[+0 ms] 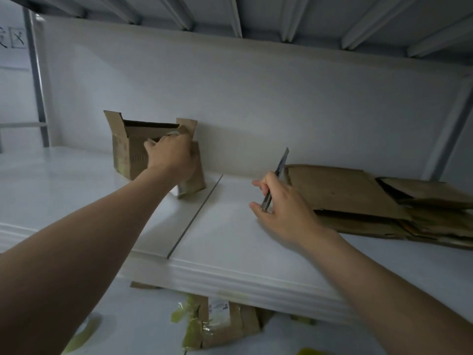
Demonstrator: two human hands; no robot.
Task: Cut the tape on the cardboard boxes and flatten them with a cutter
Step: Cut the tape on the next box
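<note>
Could nick the left hand (171, 157) on bringing the cutter (280, 170) across to the box (128, 149), with that hand wrapped over the very edge due for cutting. Could also tip or drag the box off balance: light, open, gripped by one hand only, standing on a smooth shelf (230, 239). Could catch the tip on the flattened pile (345, 190) just right of the right hand (284, 208) during any swing leftward. Blade out or retracted: cannot tell in this dim, soft view, so best treated as out. Box far left on the shelf, close to the wall (256, 98), upright, mouth up, flaps (112, 124) raised at the left and right ends, long axis roughly left to right along the wall, one corner turned toward the near right. Greenish tape (120, 166) faintly visible low on the near face; probably uncut underneath, judging by the standing shape. Left fingers curled over the near top edge, gripping the cardboard. Cutter well right of the box, apart from it, held off the shelf; long axis steep, tip up and far with a slight rightward lean, butt down toward the near left. Right thumb and fingers pinching the lower part of the handle, remaining fingertips loosely spread. Below the near shelf edge: more cardboard with yellow-green scraps (190, 331).
</note>
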